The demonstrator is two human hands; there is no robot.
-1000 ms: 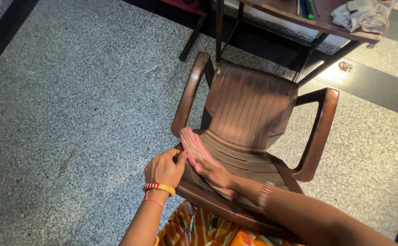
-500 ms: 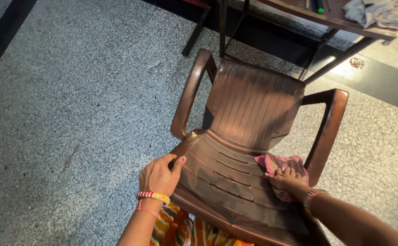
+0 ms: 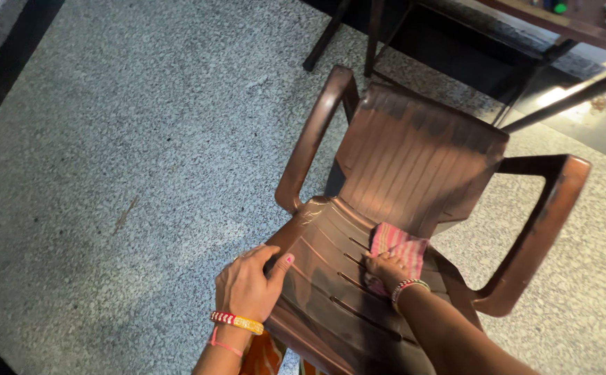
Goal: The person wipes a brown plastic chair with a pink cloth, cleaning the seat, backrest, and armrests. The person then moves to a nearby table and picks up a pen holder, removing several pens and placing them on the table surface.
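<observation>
Brown plastic chair (image 3: 414,160) stands on the speckled floor (image 3: 108,139). At the seat's front left edge, the left hand (image 3: 247,285) grips the rim, fingers closed over it. Near the seat's back, the right hand (image 3: 386,267) presses a pink striped cloth (image 3: 397,243) flat.

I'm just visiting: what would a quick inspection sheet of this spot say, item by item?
Surface: brown plastic chair, slatted seat, glossy.
Job's things: pink striped cloth pressed on the seat near the backrest.
Clutter: nothing seen on the seat besides the cloth.
Hands: left hand grips the seat's front left edge; right hand presses the cloth.
Cables: nothing seen.
Surroundings: speckled grey floor; wooden table behind the chair.
</observation>
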